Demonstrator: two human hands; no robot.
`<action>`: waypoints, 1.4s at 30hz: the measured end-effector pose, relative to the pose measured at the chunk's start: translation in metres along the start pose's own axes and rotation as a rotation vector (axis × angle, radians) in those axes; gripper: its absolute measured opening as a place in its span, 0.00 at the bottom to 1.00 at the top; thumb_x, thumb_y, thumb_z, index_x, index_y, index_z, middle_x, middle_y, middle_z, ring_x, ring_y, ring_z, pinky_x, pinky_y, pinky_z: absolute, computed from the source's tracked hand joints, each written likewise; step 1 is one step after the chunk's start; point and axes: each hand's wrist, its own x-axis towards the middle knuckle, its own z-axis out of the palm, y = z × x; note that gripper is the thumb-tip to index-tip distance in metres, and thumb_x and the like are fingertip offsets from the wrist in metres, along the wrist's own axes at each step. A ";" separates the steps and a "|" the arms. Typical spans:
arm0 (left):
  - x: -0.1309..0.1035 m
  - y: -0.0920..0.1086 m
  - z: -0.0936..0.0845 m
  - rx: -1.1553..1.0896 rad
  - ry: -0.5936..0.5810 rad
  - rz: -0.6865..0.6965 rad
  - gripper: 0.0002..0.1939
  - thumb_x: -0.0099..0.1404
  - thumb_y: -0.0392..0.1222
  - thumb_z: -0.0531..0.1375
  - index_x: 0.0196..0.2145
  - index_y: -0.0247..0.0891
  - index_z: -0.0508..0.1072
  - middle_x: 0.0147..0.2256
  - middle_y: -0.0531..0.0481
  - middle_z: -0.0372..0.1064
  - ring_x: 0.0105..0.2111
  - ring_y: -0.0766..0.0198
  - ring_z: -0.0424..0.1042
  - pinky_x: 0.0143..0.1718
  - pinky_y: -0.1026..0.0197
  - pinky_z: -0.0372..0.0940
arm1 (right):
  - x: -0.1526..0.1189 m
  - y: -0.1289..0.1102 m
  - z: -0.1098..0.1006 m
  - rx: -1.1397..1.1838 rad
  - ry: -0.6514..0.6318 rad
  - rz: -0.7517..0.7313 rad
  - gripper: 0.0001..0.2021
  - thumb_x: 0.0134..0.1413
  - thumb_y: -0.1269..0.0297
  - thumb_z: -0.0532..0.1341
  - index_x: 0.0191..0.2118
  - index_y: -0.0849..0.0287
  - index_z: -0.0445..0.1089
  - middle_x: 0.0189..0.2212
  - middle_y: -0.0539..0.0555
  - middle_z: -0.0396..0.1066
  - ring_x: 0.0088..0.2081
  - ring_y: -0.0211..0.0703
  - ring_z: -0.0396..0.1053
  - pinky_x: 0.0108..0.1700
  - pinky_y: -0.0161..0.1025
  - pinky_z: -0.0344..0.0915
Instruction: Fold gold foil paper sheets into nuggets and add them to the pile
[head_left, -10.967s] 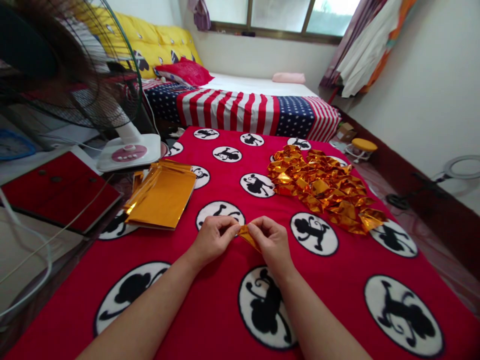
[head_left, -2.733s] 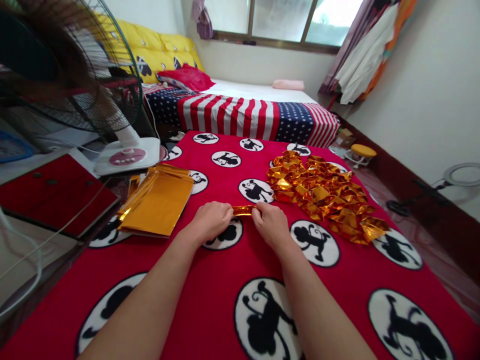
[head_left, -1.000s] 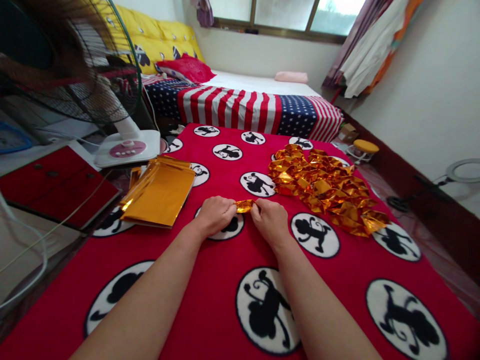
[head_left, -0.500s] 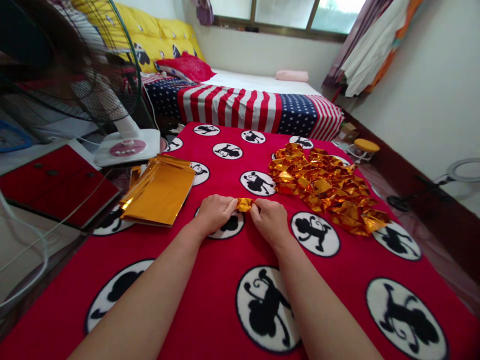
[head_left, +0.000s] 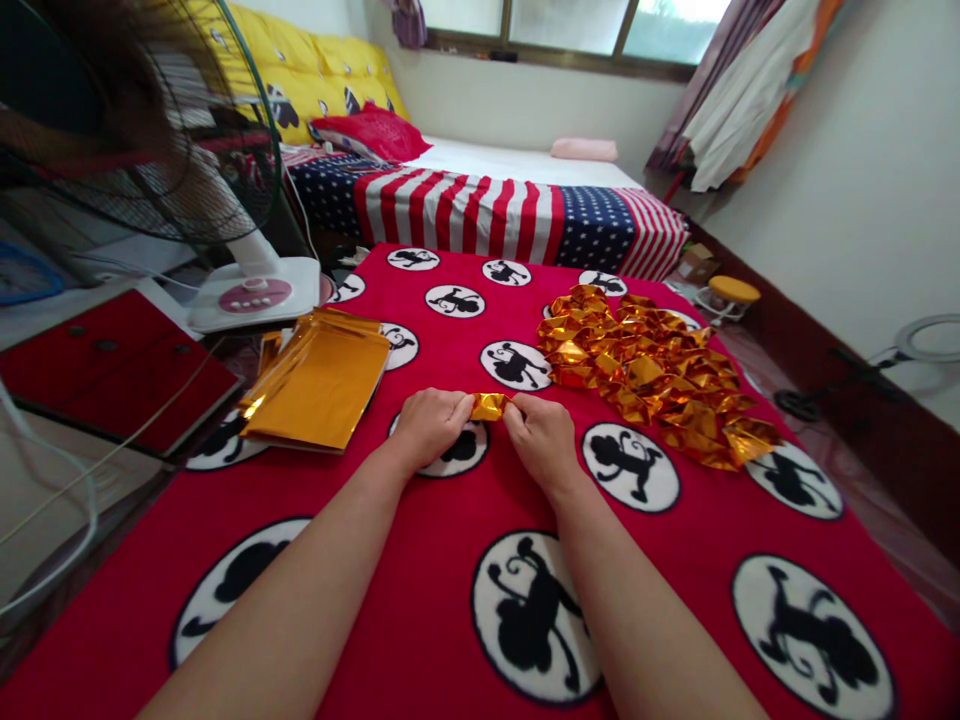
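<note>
A small folded piece of gold foil paper (head_left: 488,407) is stretched between my two hands, just above the red cloth (head_left: 420,600) with its monkey circles. My left hand (head_left: 433,428) pinches its left end and my right hand (head_left: 541,436) pinches its right end. To the right lies a pile of folded gold foil paper pieces (head_left: 645,372), several of them heaped together. A flat stack of gold foil sheets (head_left: 319,385) rests on the cloth to the left of my left hand.
A white electric fan (head_left: 255,290) with blurred blades stands at the left, beside a dark red panel (head_left: 105,370). Beyond the cloth is a bed with a flag-patterned cover (head_left: 480,215). A yellow-topped stool (head_left: 733,291) stands by the right wall.
My hands stay nearly in place, both still pinching the gold foil piece. The right fingers have shifted very slightly to the right.
</note>
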 end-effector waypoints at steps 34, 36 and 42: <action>0.001 -0.003 -0.003 -0.145 -0.021 0.032 0.25 0.71 0.49 0.42 0.28 0.38 0.74 0.29 0.45 0.75 0.29 0.60 0.68 0.28 0.59 0.44 | 0.001 0.007 0.015 0.527 0.087 -0.007 0.16 0.56 0.62 0.52 0.18 0.57 0.56 0.16 0.45 0.50 0.21 0.34 0.52 0.26 0.35 0.45; 0.001 -0.003 -0.002 -0.158 -0.019 0.035 0.25 0.70 0.49 0.42 0.28 0.38 0.74 0.29 0.45 0.74 0.29 0.60 0.68 0.28 0.59 0.44 | 0.001 0.007 0.015 0.534 0.085 0.004 0.16 0.56 0.62 0.52 0.18 0.57 0.56 0.15 0.45 0.50 0.20 0.34 0.52 0.26 0.35 0.45; 0.004 -0.008 0.002 -0.307 0.019 0.009 0.25 0.69 0.51 0.43 0.26 0.37 0.72 0.25 0.48 0.71 0.26 0.63 0.65 0.28 0.61 0.47 | 0.002 0.009 0.014 0.521 0.037 -0.059 0.16 0.54 0.63 0.52 0.18 0.57 0.51 0.15 0.44 0.47 0.20 0.33 0.49 0.25 0.35 0.42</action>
